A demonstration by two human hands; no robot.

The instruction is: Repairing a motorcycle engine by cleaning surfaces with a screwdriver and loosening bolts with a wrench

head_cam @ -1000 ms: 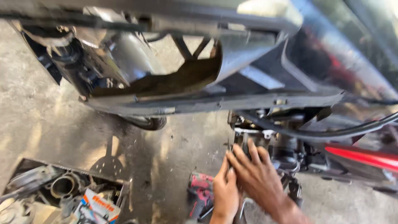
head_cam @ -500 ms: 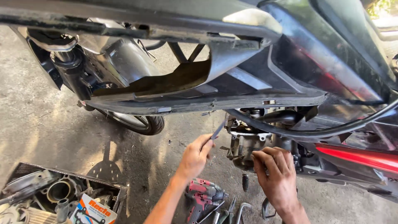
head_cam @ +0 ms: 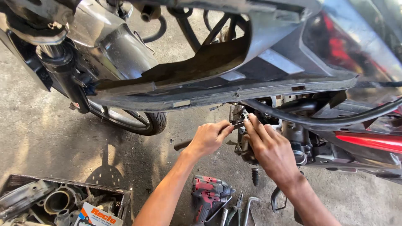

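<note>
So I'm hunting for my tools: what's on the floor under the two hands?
Under the left hand and right hand, on the concrete floor, lie a red power drill, pliers and metal hand tools. The forearms cover whatever lies beyond.

The grey concrete floor (head_cam: 46, 138) holds a red power drill (head_cam: 208, 196), some hand tools (head_cam: 238, 209), and a box of parts (head_cam: 58, 201).

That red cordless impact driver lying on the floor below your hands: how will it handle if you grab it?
The impact driver looks dense, probably heavy for its size. Its stubby body lies flat on the concrete floor, so it likely won't roll. The rigid casing should not flex.
</note>
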